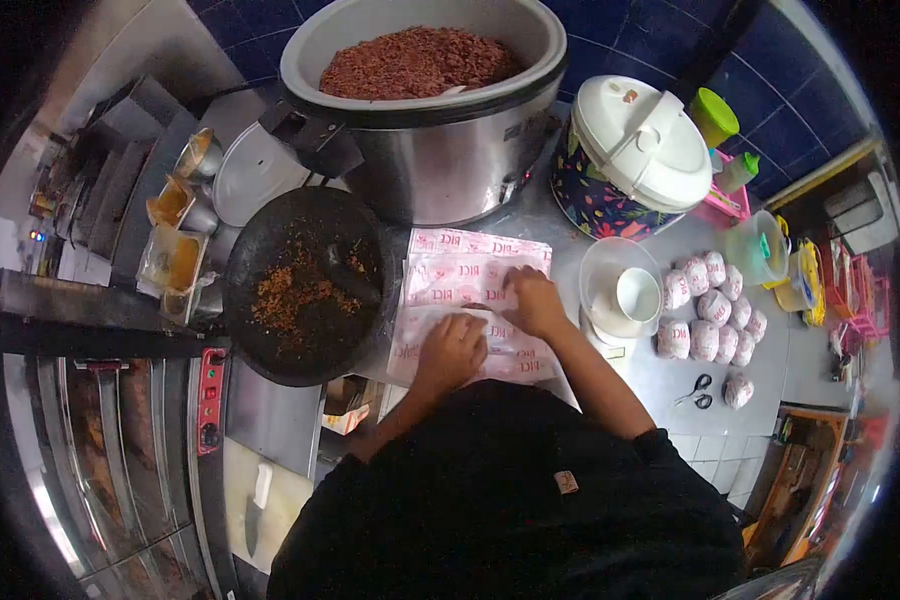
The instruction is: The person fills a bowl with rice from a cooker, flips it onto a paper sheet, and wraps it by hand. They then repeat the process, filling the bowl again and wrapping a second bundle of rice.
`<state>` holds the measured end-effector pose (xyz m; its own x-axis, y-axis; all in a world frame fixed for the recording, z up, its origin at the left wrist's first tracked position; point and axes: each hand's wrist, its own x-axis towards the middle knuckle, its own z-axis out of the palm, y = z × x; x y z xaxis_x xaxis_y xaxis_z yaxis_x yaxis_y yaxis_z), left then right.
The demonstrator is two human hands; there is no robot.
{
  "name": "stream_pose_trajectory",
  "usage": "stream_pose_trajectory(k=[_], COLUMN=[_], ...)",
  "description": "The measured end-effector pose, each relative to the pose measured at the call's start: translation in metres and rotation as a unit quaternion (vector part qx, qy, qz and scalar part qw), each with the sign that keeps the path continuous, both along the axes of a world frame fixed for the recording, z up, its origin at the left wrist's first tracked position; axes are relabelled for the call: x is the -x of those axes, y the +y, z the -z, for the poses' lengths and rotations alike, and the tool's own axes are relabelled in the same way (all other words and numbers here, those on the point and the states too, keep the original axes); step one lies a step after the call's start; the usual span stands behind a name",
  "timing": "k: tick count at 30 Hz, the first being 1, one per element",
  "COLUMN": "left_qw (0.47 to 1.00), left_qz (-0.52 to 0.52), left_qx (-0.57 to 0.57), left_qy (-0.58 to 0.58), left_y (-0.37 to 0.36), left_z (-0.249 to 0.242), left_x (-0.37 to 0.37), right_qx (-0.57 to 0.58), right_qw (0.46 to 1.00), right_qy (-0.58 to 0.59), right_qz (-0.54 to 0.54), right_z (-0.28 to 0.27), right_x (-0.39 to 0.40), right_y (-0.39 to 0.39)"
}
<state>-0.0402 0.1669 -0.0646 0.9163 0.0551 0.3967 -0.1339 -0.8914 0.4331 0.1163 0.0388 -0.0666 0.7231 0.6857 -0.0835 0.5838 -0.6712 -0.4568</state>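
Note:
Sheets of pink-and-white wrapping paper (440,275) printed with "RICE" lie stacked on the steel counter in front of me. My left hand (454,350) is on the near part of the top sheet, its fingers bent and closed on a folded edge. My right hand (534,302) is at the sheet's right side, fingers curled down onto the paper. A small dark reddish strip shows at the fold between the hands; what lies under the paper is mostly hidden.
A large cooker of red rice (420,65) stands behind. Left is a stone mortar (305,345) with brown crumbs; right are a scale with a clear bowl (595,275), white cup (638,294), wrapped balls (713,307) and scissors (703,390). A knife (258,510) lies lower left.

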Motion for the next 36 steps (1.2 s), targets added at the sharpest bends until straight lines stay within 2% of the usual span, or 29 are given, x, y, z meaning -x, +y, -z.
stream_pose_trajectory(k=[1,2,4,5,6,8,12,14,15,17,19,20,21,22,24,25,27,28,30,32,34,36], left_qw=[1.0,1.0,0.999,1.0,1.0,1.0,1.0,1.0,1.0,0.999,0.998,0.991,0.978,0.978,0.994,0.994,0.991,0.991,0.99,0.992,0.994,0.994], left_qz=[-0.006,-0.013,-0.021,-0.015,-0.01,-0.011,-0.001,-0.006,-0.009,-0.017,-0.02,-0.01,0.001,0.005,-0.072,-0.065,-0.018,-0.015,-0.012,-0.004,0.007,0.005], left_qx=[0.0,0.002,0.005,0.003,0.001,0.005,-0.01,-0.009,-0.01,-0.017,-0.025,-0.035,-0.045,-0.046,-0.083,-0.085,-0.119,-0.12,-0.11,-0.107,-0.102,-0.05], left_qy=[0.0,-0.019,-0.037,-0.024,-0.012,-0.012,-0.003,0.002,0.004,0.029,0.054,0.129,0.202,0.203,0.012,0.012,-0.058,-0.058,0.083,0.061,0.042,0.101], left_y=[-0.002,-0.003,-0.002,-0.002,-0.001,0.001,0.003,0.002,0.002,0.002,0.001,0.0,-0.002,-0.004,-0.007,-0.008,-0.006,-0.003,0.006,0.01,0.017,0.025], left_z=[0.004,0.01,0.019,0.024,0.026,0.03,0.03,0.028,0.027,0.029,0.026,0.022,0.019,0.02,0.021,0.009,-0.014,-0.009,0.011,0.024,0.04,0.053], left_x=[0.002,0.003,0.003,0.005,0.005,0.006,0.01,0.01,0.01,0.012,0.015,0.017,0.019,0.022,0.028,0.025,0.015,0.013,0.013,0.023,0.037,0.05], right_qx=[-0.061,-0.061,-0.074,-0.011,-0.01,0.086,0.129,0.068,0.069,0.055,0.034,0.033,0.033,0.023,0.013,-0.012,-0.038,0.001,0.038,-0.048,-0.066,-0.082], right_qw=[0.995,0.995,0.991,0.995,0.994,0.993,0.98,0.973,0.973,0.92,0.906,0.899,0.901,0.91,0.92,0.931,0.941,0.945,0.948,0.965,0.966,0.966], right_qy=[0.038,0.037,-0.052,-0.024,-0.023,0.008,0.013,-0.051,-0.048,-0.193,-0.234,-0.247,-0.246,-0.246,-0.246,-0.212,-0.178,-0.163,-0.148,-0.081,-0.072,-0.061], right_qz=[-0.067,-0.073,-0.098,-0.101,-0.106,-0.082,-0.154,-0.214,-0.215,-0.336,-0.352,-0.361,-0.357,-0.334,-0.305,-0.298,-0.286,-0.283,-0.28,-0.246,-0.241,-0.238], right_z=[0.002,0.004,0.003,0.002,-0.001,-0.007,-0.007,-0.024,-0.028,-0.031,-0.028,-0.029,-0.027,-0.023,-0.017,-0.015,-0.016,-0.019,-0.018,-0.005,0.009,0.023], right_x=[-0.011,-0.019,-0.025,-0.03,-0.032,-0.036,-0.043,-0.029,-0.02,0.004,0.032,0.04,0.046,0.051,0.059,0.063,0.068,0.069,0.071,0.07,0.064,0.06], right_y=[0.008,0.017,0.036,0.043,0.049,0.061,0.063,0.056,0.049,0.031,0.013,0.005,0.0,-0.004,-0.011,-0.014,-0.019,-0.021,-0.026,-0.035,-0.049,-0.061])
